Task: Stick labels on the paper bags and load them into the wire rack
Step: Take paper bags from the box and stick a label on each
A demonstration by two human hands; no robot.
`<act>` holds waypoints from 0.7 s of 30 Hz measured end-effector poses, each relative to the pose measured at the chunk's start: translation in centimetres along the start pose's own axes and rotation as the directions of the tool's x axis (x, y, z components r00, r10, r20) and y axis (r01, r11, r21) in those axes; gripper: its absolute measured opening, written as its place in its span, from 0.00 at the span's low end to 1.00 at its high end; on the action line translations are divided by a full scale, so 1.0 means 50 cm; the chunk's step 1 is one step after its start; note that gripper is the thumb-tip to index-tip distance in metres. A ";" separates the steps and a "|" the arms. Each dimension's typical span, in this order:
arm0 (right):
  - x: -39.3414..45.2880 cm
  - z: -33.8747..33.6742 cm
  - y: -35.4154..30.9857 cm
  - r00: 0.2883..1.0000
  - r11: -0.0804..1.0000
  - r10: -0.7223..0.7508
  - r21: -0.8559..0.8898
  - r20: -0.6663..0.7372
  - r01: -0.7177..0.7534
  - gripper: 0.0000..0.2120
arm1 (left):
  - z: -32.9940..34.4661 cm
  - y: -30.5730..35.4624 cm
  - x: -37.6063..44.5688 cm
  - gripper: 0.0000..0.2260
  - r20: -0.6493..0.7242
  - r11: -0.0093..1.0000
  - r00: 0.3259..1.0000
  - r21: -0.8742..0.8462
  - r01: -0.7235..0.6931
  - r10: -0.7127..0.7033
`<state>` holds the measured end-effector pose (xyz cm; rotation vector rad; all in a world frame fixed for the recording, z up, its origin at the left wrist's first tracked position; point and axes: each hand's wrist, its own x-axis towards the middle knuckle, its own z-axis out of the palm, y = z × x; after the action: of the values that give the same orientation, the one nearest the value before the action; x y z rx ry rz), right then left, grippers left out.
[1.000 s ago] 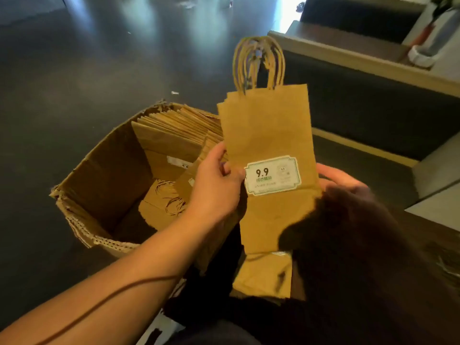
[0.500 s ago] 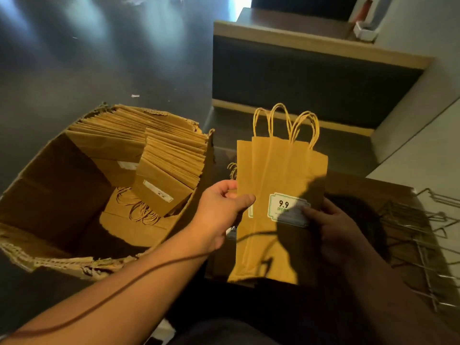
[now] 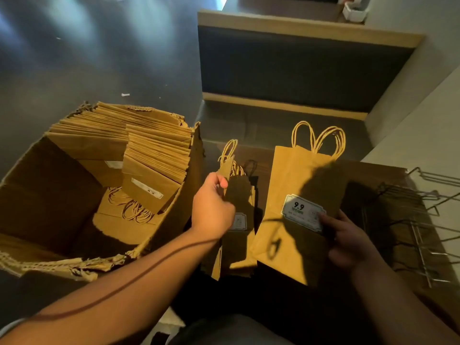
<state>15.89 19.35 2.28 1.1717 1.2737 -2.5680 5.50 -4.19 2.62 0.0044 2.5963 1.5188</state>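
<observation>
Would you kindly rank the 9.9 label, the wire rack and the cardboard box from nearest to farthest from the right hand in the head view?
1. 9.9 label: touching the right hand.
2. wire rack: just right.
3. cardboard box: far left.

The dark floor (image 3: 87, 58) carried a torn cardboard box (image 3: 49, 195); the wooden table (image 3: 388, 175) carried a wire rack (image 3: 418, 220).

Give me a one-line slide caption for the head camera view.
Right hand holds a labelled brown paper bag; left hand pinches another beside the torn cardboard box.
</observation>
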 end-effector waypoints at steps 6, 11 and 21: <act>-0.015 -0.025 0.004 0.999 0.997 0.006 0.083 0.033 -0.009 0.17 | 0.070 -0.045 0.017 0.16 0.156 0.969 0.985 0.244 0.041 -0.080; -0.023 -0.037 0.016 1.000 0.996 0.009 0.084 0.018 -0.011 0.18 | 0.133 -0.101 0.031 0.09 0.303 0.989 0.947 0.130 0.069 -0.106; -0.013 -0.001 0.056 0.996 0.996 0.054 0.070 0.078 -0.059 0.13 | 0.035 -0.010 -0.047 0.11 0.751 0.711 0.658 -0.435 0.553 -0.053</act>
<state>17.34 17.38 0.82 1.0934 1.1257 -2.6105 8.07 -3.07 1.60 0.0308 1.3127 1.7243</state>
